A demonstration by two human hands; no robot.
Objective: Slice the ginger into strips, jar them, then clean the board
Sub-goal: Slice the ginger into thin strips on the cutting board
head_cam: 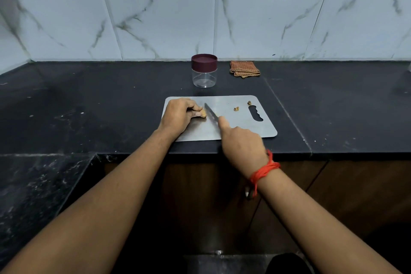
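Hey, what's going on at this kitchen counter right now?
A person is cutting ginger on a metal cutting board. The left hand holds the ginger down, and the right hand grips a knife with its blade right beside the ginger. Two small cut bits lie on the board near its handle slot. Behind the board, the clear jar looks empty with its maroon lid on, and a folded cloth lies to its right.
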